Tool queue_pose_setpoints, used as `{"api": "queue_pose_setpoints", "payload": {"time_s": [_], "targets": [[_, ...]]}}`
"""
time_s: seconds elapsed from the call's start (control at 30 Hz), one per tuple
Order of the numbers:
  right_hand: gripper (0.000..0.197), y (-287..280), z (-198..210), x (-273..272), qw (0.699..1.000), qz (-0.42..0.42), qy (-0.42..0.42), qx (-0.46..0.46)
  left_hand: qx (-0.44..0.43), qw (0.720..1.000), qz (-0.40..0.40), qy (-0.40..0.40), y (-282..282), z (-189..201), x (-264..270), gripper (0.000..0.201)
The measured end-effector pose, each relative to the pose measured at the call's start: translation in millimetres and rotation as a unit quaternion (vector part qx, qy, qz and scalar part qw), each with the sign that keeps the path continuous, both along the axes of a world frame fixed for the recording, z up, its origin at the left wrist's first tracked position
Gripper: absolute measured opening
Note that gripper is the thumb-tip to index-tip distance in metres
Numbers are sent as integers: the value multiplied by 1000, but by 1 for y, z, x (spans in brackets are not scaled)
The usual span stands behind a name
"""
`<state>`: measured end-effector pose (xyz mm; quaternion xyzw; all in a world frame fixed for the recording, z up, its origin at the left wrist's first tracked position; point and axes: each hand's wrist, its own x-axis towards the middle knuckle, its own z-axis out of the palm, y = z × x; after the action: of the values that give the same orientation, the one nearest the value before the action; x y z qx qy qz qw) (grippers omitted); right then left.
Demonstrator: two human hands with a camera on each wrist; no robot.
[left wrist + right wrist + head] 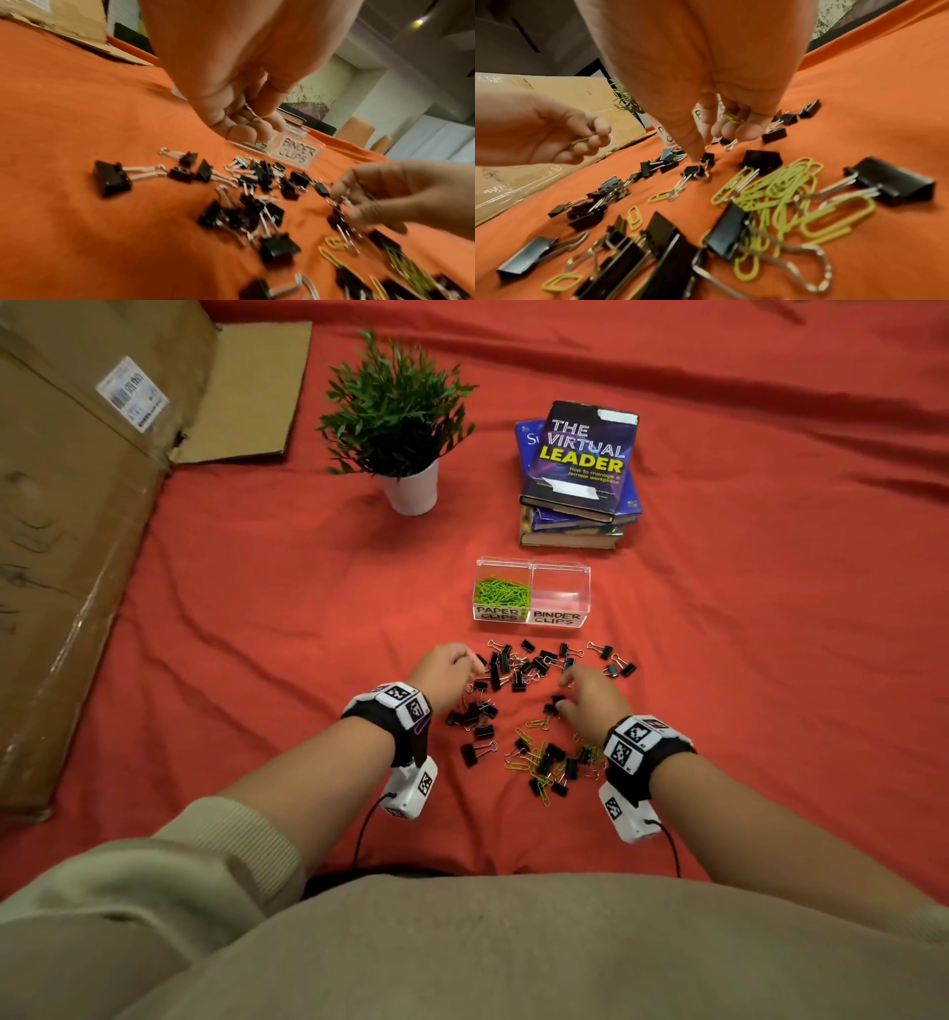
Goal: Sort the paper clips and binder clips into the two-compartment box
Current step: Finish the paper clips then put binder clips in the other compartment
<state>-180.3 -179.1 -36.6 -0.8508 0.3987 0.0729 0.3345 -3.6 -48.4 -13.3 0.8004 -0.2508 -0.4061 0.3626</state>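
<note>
The clear two-compartment box [531,567] sits past the pile; its left half, labelled PAPER CLIPS, holds green paper clips [500,592], and its BINDER CLIPS half [560,593] looks empty. Black binder clips [513,667] lie scattered on the red cloth, mixed with yellow-green paper clips [536,762] nearer me. My left hand [452,670] hovers at the pile's left edge, fingers curled round a yellow-green paper clip [254,118]. My right hand [585,698] is low over the pile, a paper clip [734,119] tucked in its curled fingers, one fingertip [697,156] touching a small binder clip [693,170].
A potted plant [398,428] and a stack of books [577,474] stand behind the box. A flattened cardboard carton [77,505] lies along the left side. Red cloth [770,634] covers the whole surface, bare to the right of the clips.
</note>
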Motion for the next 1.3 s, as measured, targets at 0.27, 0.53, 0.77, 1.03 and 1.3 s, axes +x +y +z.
{"api": "queue_pose_setpoints", "payload": {"time_s": [0.27,0.53,0.77,1.03,1.3], "targets": [[13,17,-3,-8,991,129,11,-21,85,924,-317,-195,-11,-12,-58,13],[24,33,-2,2,978,181,52,-85,105,865,-371,-320,-8,-34,-71,27],[14,29,1,2,987,147,41,-48,129,829,-411,-357,-1,-35,-67,28],[16,-12,28,-23,948,-126,-93,276,85,932,-293,-196,-5,-26,-55,16],[15,-5,28,-37,949,-93,-42,298,58,983,-175,-20,-10,-15,-53,21]]}}
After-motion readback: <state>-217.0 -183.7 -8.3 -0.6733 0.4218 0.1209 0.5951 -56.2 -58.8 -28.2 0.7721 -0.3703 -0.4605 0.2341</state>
